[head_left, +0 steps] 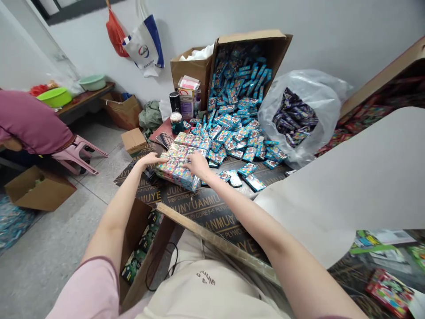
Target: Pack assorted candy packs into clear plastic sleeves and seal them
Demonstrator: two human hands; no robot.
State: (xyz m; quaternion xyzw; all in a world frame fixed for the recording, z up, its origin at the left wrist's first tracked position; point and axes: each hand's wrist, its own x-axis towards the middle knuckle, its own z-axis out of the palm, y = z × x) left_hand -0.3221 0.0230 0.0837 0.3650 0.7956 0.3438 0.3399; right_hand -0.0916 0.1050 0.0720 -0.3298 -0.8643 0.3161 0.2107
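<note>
A block of small colourful printed boxes (177, 153), packed in rows, sits on the dark plywood table in front of me. My left hand (151, 160) is against the block's left edge, its fingers closed on that side. On the block's right part rests my right hand (197, 165), thumb and fingers bent onto the boxes; its fingertips are partly hidden. Just beyond and to the right spreads a loose heap of small blue packets (237, 133), spilling from a tipped cardboard carton (287, 42).
A clear plastic bag (332, 99) of dark purple packets stands right of the heap. Behind the block are a lidded jar (176, 124) and a phone (165, 140). An open carton (133, 239) of green boxes sits below the table's left edge. Another person (33, 119) sits far left.
</note>
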